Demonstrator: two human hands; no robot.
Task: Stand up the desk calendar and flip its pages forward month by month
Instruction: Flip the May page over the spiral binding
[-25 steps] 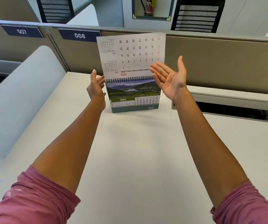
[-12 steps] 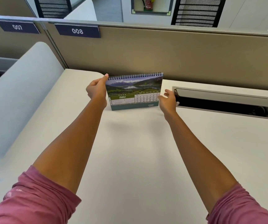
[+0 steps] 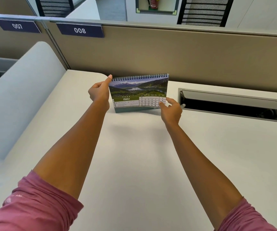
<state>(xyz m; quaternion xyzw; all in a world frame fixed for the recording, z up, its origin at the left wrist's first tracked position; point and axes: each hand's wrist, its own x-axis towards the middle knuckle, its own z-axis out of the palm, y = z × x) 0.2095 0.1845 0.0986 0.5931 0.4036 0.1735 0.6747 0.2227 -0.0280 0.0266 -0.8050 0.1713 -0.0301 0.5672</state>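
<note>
A desk calendar (image 3: 139,93) is seen standing upright on a white desk (image 3: 142,164), close to the tan partition (image 3: 184,57) at the desk's far edge, with its spiral binding uppermost and a page marked MAY facing the viewer. The left hand (image 3: 99,92) is placed against the calendar's left edge; its thumb is raised to the upper left corner, touching the end of the spiral binding, while the remaining fingers are curled behind or beside that edge, so a loose pinch on the corner is suggested, though contact behind the card cannot be seen. The right hand (image 3: 172,110) is held at the lower right corner of the calendar; the thumb and forefinger are spread apart, with the thumb tip laid over the date grid and the forefinger reaching along the right edge. Whether the page is actually gripped between them cannot be told. Just to the right of that hand, an open cable hatch (image 3: 234,105) is set into the desk. Rose-coloured sleeves (image 3: 34,205) are pushed up on both forearms.
</note>
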